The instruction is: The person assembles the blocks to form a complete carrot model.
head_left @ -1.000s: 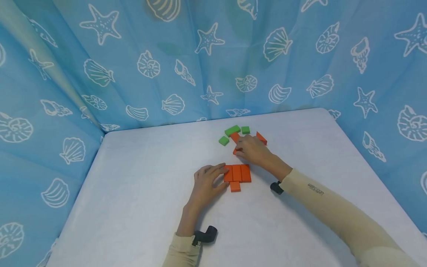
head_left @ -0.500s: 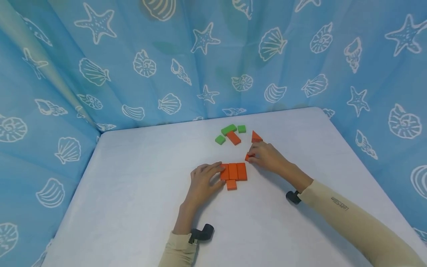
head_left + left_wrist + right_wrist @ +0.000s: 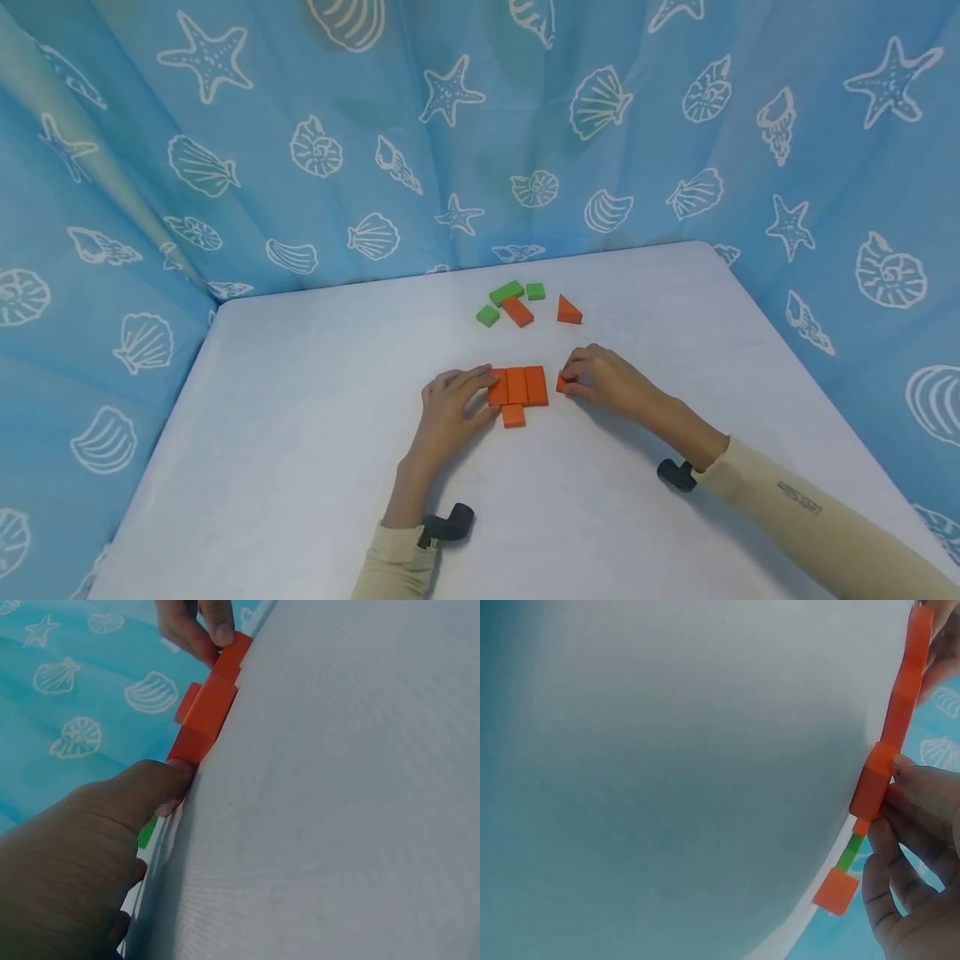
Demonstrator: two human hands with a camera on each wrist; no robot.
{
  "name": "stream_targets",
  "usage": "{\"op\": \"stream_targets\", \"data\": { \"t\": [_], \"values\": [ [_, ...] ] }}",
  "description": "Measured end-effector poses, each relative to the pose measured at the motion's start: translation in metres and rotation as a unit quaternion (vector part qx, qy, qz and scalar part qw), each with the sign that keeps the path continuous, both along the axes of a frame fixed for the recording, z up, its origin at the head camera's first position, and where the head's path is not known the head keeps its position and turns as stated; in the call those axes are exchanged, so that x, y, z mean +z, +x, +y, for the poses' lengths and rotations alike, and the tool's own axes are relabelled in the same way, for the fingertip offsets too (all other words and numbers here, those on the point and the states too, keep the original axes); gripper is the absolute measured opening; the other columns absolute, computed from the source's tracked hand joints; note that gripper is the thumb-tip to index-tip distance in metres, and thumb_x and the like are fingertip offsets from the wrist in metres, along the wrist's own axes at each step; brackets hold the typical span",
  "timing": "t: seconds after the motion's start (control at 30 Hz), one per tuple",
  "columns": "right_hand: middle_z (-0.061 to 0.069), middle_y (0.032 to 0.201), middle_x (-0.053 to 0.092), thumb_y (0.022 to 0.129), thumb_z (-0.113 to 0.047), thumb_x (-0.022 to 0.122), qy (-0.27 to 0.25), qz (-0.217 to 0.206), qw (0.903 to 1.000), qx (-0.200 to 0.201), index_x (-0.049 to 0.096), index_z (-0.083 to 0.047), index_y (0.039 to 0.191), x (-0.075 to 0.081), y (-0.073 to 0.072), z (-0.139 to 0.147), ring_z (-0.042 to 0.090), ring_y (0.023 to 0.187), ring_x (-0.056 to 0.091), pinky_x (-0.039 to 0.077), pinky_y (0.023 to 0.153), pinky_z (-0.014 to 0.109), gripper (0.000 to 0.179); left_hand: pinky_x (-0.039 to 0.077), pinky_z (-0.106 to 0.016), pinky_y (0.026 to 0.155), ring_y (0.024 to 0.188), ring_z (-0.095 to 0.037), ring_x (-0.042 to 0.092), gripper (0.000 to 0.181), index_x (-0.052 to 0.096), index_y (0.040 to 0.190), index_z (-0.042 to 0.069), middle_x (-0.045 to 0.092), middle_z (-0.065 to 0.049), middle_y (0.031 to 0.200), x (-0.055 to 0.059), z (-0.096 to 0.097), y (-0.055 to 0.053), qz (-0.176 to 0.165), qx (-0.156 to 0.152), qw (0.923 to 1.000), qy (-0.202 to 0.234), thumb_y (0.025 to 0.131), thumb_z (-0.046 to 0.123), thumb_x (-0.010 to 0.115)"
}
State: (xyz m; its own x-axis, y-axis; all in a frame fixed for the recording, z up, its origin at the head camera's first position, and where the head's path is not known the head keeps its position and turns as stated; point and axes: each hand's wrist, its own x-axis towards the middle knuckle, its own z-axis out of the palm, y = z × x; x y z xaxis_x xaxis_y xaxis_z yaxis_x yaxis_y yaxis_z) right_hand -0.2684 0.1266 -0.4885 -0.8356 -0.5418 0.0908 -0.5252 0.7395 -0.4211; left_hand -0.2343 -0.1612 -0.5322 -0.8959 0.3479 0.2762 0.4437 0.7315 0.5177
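Observation:
Three orange rectangular blocks [image 3: 517, 386] stand side by side in a row on the white table. A smaller orange block [image 3: 513, 416] lies against the row's near edge. My left hand [image 3: 444, 414] holds the leftmost block of the row between thumb and index finger. Its thumb [image 3: 161, 784] presses the orange end in the left wrist view. To the right of the row, with a small gap, my right hand [image 3: 609, 385] pinches another orange block [image 3: 875, 780] between thumb and fingers. Fingers cover most of that block in the head view.
Farther back lie a long green block [image 3: 506, 292], two small green blocks [image 3: 536, 291], an orange rectangular block [image 3: 517, 312] and an orange triangular block [image 3: 569, 310]. A blue curtain [image 3: 405, 125] with seashells hangs behind the white table [image 3: 315, 400].
My right hand has drawn the orange block from the loose group toward me and to the right side of the row. My left hand stays at the row's left end.

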Motion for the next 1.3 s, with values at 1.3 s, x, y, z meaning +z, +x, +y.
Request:
{"op": "stream_targets", "data": {
  "t": [1.3],
  "values": [
    [0.001, 0.102, 0.064, 0.083, -0.009, 0.082, -0.036, 0.123, 0.9808, 0.147, 0.079, -0.006, 0.098, -0.008, 0.042, -0.033, 0.016, 0.095, 0.058, 0.053, 0.084, 0.026, 0.016, 0.025, -0.051, 0.107, 0.131, -0.023, 0.041, 0.045, 0.062, 0.137, 0.027, 0.050, 0.009, 0.149, -0.007, 0.000, -0.003, -0.002, 0.009, 0.9999, -0.006, 0.094, 0.036, 0.071]
  ]
}}
